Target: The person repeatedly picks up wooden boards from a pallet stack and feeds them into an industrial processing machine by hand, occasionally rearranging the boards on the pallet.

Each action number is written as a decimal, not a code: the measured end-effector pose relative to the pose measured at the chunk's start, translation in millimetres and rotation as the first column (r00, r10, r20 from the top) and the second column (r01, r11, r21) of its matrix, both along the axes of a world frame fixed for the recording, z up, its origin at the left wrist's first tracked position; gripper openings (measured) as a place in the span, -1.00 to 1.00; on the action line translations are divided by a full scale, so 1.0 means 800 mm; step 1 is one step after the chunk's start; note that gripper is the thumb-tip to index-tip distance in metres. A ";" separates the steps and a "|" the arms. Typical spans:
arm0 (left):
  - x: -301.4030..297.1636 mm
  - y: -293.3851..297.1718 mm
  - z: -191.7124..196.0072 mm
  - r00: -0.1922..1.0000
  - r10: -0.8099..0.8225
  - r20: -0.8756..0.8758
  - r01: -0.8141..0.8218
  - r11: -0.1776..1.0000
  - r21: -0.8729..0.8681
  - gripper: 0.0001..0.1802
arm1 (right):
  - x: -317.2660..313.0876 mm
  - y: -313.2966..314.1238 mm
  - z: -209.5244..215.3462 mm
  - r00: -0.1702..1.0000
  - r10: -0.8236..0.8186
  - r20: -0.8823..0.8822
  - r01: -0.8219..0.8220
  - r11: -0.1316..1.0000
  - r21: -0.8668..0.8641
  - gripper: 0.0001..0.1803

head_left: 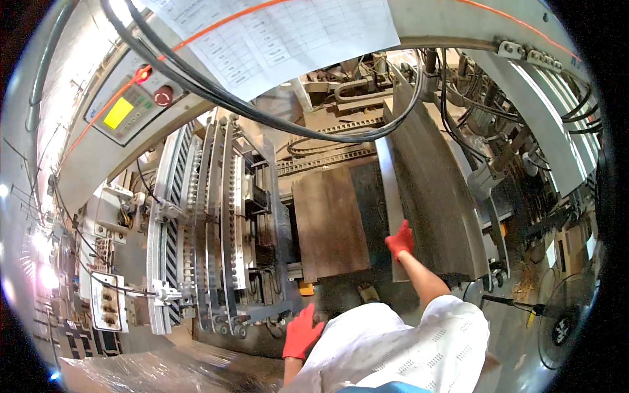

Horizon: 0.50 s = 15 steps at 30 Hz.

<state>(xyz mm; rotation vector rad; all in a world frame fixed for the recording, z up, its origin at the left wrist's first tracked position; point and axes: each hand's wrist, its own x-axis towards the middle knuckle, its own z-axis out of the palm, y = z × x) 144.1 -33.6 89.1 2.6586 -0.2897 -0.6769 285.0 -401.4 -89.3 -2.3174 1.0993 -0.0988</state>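
Note:
My right hand, in a red glove, reaches forward to the pale strip along the left side of a stack of brown boards. It appears to touch the strip's near part, thumb apart from the fingers, with nothing visibly held. Low in the picture, my left hand, also red-gloved, hangs beside my white clothing with its fingers loosely extended and nothing in it. Ahead of it, between the machine frame and the stack, lies a flat brown panel, with a dark surface along its right side.
A machine frame with rollers and rails stands at left. Above it is a control panel with a yellow screen and red button. Black cables loop across the top under paper sheets. A fan stands at lower right, plastic film at lower left.

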 end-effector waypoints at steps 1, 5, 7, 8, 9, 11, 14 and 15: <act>-0.009 0.011 -0.006 0.999 0.018 0.038 -0.020 0.998 0.052 -0.15 | 0.000 -0.020 0.005 0.994 0.022 -0.104 -0.017 0.998 0.055 -0.17; -0.021 0.041 -0.030 0.994 0.080 0.073 -0.086 0.994 0.072 -0.16 | -0.021 -0.096 -0.036 0.973 0.077 -0.216 -0.054 0.992 0.113 -0.06; -0.021 0.034 -0.014 0.992 0.090 0.091 -0.100 0.987 0.122 -0.14 | -0.033 -0.109 -0.066 0.972 0.054 -0.229 -0.044 0.998 0.051 -0.05; -0.022 0.031 -0.016 0.992 0.093 0.087 -0.103 0.988 0.118 -0.14 | -0.041 -0.113 -0.083 0.971 0.056 -0.232 -0.046 0.998 0.047 -0.05; -0.024 0.030 -0.016 0.988 0.109 0.114 -0.124 0.982 0.142 -0.14 | -0.044 -0.112 -0.099 0.976 -0.021 -0.218 -0.010 0.990 -0.141 -0.08; -0.019 0.020 -0.019 0.984 0.111 0.139 -0.132 0.980 0.151 -0.14 | -0.052 -0.122 -0.133 0.976 -0.112 -0.186 0.043 0.940 -0.337 -0.10; -0.023 0.024 -0.014 0.972 0.192 0.133 -0.211 0.967 0.145 -0.13 | -0.043 -0.085 -0.155 0.979 -0.196 -0.056 0.169 0.935 -0.310 -0.20; -0.033 0.037 -0.010 0.945 0.288 0.155 -0.304 0.948 0.091 -0.14 | -0.024 -0.027 -0.145 0.979 -0.080 -0.188 0.026 0.961 -0.274 -0.23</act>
